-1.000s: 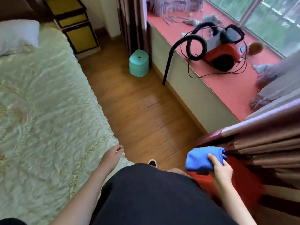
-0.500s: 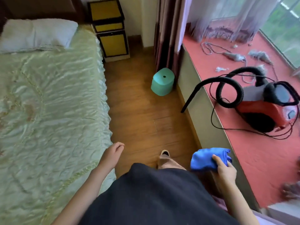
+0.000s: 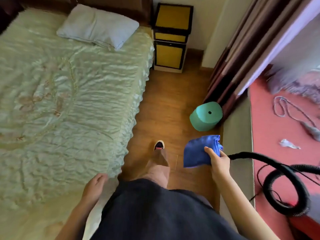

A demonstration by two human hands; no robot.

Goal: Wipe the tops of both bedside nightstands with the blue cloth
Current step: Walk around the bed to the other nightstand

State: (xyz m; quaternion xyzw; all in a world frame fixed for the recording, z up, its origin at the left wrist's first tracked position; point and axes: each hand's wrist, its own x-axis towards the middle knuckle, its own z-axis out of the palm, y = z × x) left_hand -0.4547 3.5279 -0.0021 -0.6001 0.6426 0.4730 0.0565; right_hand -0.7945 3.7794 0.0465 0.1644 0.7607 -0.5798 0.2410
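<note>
A yellow nightstand with black frames [image 3: 172, 19] stands at the far end of the aisle, beside the head of the bed. Nothing lies on its top. My right hand [image 3: 218, 161] grips a folded blue cloth [image 3: 199, 152] at waist height above the wooden floor, far short of the nightstand. My left hand [image 3: 93, 187] hangs beside the bed's edge with loosely curled fingers and holds nothing. Only one nightstand is in view.
The bed with a pale green quilt [image 3: 69, 101] and a white pillow [image 3: 97, 26] fills the left. A teal stool [image 3: 206, 118] stands in the aisle by the curtains [image 3: 242, 49]. On the red window ledge [image 3: 270, 135] lies a black vacuum hose [image 3: 285, 187].
The view has swung left and forward along the aisle, so the nightstand and stool are nearer and more central. My right hand still carries the cloth; the left still hangs.
</note>
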